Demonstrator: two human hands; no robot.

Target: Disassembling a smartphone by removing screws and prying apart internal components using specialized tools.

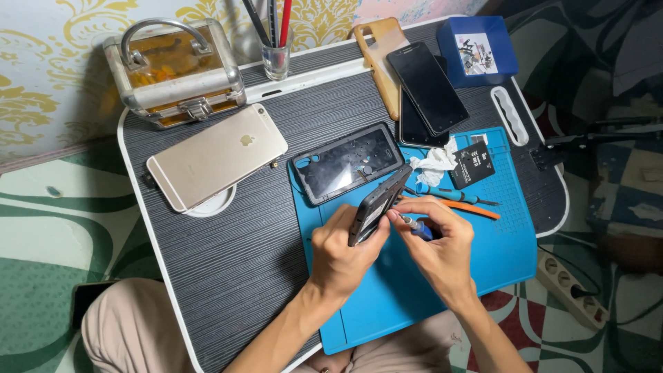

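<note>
My left hand [340,254] is closed around a dark phone [376,206], holding it on edge, tilted, above the blue mat [497,249] near the middle of the lap table [228,242]. My right hand [442,249] is curled around a small blue-handled screwdriver [416,226], its tip at the phone's lower edge. Just beyond the phone, a black phone back cover [347,163] lies flat with its inside up, half on the mat. To the right of it sit a crumpled white tissue [435,163], a black battery [472,166], and an orange pry tool [469,207]. Far left lies a gold phone [217,156] face down, with a metal case [174,71] behind it. At the far edge, two dark phones [427,88] are stacked beside a blue box [478,50].
</note>
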